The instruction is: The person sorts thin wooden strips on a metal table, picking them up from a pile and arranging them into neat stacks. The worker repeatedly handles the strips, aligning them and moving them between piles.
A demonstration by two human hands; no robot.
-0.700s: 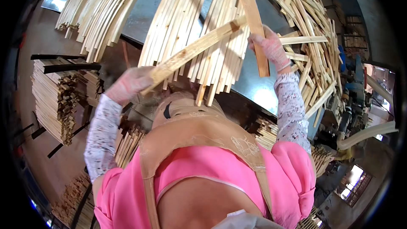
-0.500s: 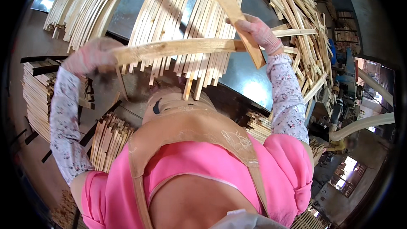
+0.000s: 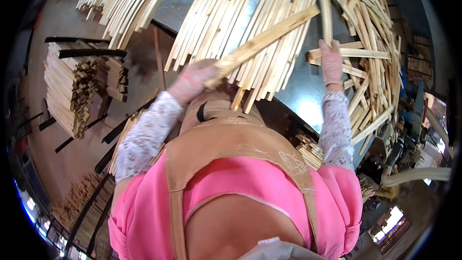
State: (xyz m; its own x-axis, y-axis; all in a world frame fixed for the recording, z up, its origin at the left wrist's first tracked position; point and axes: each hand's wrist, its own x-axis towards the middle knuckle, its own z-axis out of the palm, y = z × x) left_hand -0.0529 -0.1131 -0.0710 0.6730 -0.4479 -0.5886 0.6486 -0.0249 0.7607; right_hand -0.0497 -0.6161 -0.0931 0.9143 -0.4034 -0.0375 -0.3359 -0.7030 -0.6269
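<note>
My left hand [image 3: 195,78], in a pinkish glove, is closed round the near end of a wooden strip [image 3: 269,38]. That strip slants up to the right across rows of pale wooden strips [image 3: 211,24] on the metal table [image 3: 306,89]. At the right, my gloved right hand [image 3: 331,62] is closed at the near end of another wooden strip [image 3: 325,14], which points away from me beside the loose heap. Shorter crossing pieces [image 3: 361,53] lie next to this hand; whether its fingers touch them I cannot tell.
A jumbled heap of wooden strips [image 3: 373,29] covers the table's right side. More strips [image 3: 134,5] lie at the far left. Stacked strips on black bars [image 3: 60,91] stand left of me. Machinery and a pale hose [image 3: 418,177] are at the right.
My left hand has moved inward, and its strip has swung from level to slanting up right. My right hand has moved outward to the heap, its strip now pointing nearly straight away.
</note>
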